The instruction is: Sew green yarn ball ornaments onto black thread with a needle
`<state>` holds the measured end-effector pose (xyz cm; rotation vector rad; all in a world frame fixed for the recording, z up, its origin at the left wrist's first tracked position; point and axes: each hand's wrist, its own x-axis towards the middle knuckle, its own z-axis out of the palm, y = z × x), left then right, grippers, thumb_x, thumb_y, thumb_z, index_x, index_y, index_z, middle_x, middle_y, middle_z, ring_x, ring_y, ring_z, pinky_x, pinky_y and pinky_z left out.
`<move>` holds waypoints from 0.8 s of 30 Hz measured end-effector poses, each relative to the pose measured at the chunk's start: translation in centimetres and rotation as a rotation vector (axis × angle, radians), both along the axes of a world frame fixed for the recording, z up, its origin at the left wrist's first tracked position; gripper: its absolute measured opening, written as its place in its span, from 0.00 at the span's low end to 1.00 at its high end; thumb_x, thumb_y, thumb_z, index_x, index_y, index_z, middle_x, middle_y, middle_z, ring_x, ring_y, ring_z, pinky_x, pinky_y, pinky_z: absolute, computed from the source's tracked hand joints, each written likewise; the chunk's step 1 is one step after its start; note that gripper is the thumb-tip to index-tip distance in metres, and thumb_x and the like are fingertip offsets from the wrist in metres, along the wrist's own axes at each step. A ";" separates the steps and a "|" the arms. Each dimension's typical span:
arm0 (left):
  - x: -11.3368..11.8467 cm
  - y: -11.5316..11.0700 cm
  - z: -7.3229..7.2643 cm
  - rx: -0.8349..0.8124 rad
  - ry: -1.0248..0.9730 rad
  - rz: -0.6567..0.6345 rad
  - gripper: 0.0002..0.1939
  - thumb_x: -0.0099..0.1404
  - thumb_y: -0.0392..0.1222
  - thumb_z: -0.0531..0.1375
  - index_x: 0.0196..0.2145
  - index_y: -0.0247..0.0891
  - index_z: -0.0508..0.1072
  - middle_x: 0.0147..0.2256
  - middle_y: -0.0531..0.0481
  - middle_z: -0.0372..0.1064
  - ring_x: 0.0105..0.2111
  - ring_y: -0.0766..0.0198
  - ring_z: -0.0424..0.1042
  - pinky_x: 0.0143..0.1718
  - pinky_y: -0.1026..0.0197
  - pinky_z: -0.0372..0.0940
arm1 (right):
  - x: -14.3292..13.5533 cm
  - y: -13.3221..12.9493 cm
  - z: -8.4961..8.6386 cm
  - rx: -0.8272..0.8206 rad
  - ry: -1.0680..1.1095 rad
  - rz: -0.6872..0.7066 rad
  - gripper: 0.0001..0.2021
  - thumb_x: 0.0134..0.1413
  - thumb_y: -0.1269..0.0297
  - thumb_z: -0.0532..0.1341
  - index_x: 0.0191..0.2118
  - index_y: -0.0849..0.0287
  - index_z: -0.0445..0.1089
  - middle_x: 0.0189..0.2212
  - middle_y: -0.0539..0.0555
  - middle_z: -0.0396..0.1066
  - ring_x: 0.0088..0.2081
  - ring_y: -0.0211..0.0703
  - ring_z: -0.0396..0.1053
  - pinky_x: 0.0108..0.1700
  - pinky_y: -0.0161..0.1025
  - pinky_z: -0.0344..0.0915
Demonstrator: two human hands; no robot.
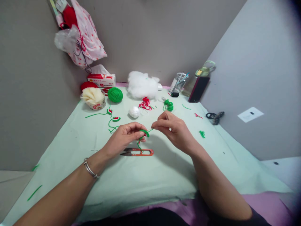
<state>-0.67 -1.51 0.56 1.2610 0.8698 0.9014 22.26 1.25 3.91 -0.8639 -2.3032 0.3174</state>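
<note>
Between the thumb and fingers of my left hand (128, 135) is a small green crochet piece (145, 133) with a bit of red and white at its lower side. A green yarn strand (150, 130) runs from it to my right hand (172, 129), whose thumb and fingertips are pinched on the strand. Whether a needle is in that pinch is too small to see. Another green tail hangs from the piece over the orange-handled thread snips (141, 152), which lie just below my hands. Two similar crochet pieces, one of them a red, white and green curve (116, 119), lie beyond my left hand.
At the back stand a green yarn ball (115, 95), a white yarn ball (134, 112), white stuffing (142, 85), a tissue pack (102, 80), a tub (94, 99), a plastic cup (178, 83) and a phone (199, 89) against a bottle. Yarn scraps (202, 134) lie right.
</note>
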 end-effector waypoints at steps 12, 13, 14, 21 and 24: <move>0.2 0.0 0.3 -0.030 -0.015 -0.053 0.09 0.66 0.46 0.63 0.41 0.39 0.75 0.36 0.52 0.72 0.36 0.64 0.76 0.43 0.61 0.68 | -0.1 0.0 -0.1 -0.088 0.033 0.066 0.08 0.65 0.73 0.60 0.41 0.56 0.77 0.34 0.52 0.66 0.36 0.38 0.67 0.37 0.36 0.64; 0.2 -0.1 0.3 -0.033 -0.014 -0.054 0.10 0.66 0.46 0.63 0.41 0.39 0.75 0.37 0.52 0.72 0.36 0.64 0.76 0.43 0.61 0.69 | 0.0 0.0 -0.1 -0.090 0.032 0.066 0.08 0.65 0.73 0.60 0.41 0.56 0.77 0.34 0.52 0.66 0.36 0.38 0.67 0.38 0.36 0.64; 0.2 -0.1 0.3 -0.035 -0.013 -0.052 0.10 0.66 0.47 0.63 0.41 0.39 0.75 0.37 0.52 0.72 0.36 0.64 0.76 0.43 0.60 0.69 | 0.0 0.0 -0.1 -0.091 0.034 0.063 0.08 0.65 0.73 0.60 0.41 0.55 0.77 0.34 0.52 0.66 0.36 0.38 0.67 0.38 0.36 0.64; 0.2 -0.2 0.3 -0.031 -0.020 -0.061 0.11 0.66 0.47 0.63 0.41 0.38 0.75 0.37 0.51 0.73 0.36 0.62 0.76 0.44 0.58 0.69 | -0.3 0.0 -0.2 -0.135 0.061 0.080 0.07 0.65 0.71 0.61 0.40 0.55 0.77 0.34 0.51 0.67 0.36 0.37 0.68 0.37 0.35 0.65; 0.4 -0.1 0.3 -0.033 -0.050 -0.034 0.11 0.65 0.47 0.64 0.41 0.38 0.74 0.36 0.51 0.72 0.36 0.63 0.75 0.43 0.59 0.70 | -0.9 -0.2 -0.5 -0.146 0.098 0.038 0.06 0.63 0.72 0.62 0.41 0.55 0.76 0.34 0.51 0.70 0.34 0.36 0.69 0.36 0.34 0.65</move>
